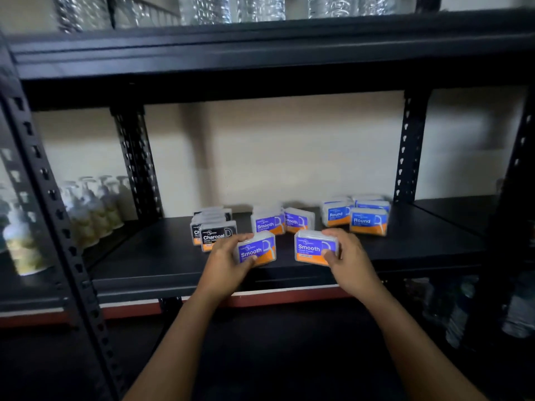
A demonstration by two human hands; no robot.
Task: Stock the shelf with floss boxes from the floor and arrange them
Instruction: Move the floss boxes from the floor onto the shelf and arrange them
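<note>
Both hands are up at the black shelf (pixel 405 250), each with a box of its own. The left hand (pixel 228 260) grips a purple-and-orange Smooth box (pixel 259 251) from its left end, fingers (pixel 246 237) curled over the top edge and the thumb pressed on the front face, the box tilted a little and sitting at the front of the shelf board. The right hand (pixel 347 256) holds a second Smooth box (pixel 314 247) from its right end, fingers wrapped over the top and the thumb on the front face near the label's edge, this one upright and near the shelf's front edge too. The two held boxes stand apart, a gap of bare shelf between them. Just beyond the left fingers sits a cluster of black Charcoal boxes (pixel 217 234), close to the knuckles. Straight behind the gap between the hands stand more Smooth boxes (pixel 267 224), in a loose pair of stacks. Beyond the right fingers, further back and to the right, are the blue Round boxes (pixel 366 222), grouped near the rear upright. Off to the far left, blurred pump bottles (pixel 92 209) line a neighbouring shelf, and clear plastic bottles (pixel 260 8) fill the level above.
</note>
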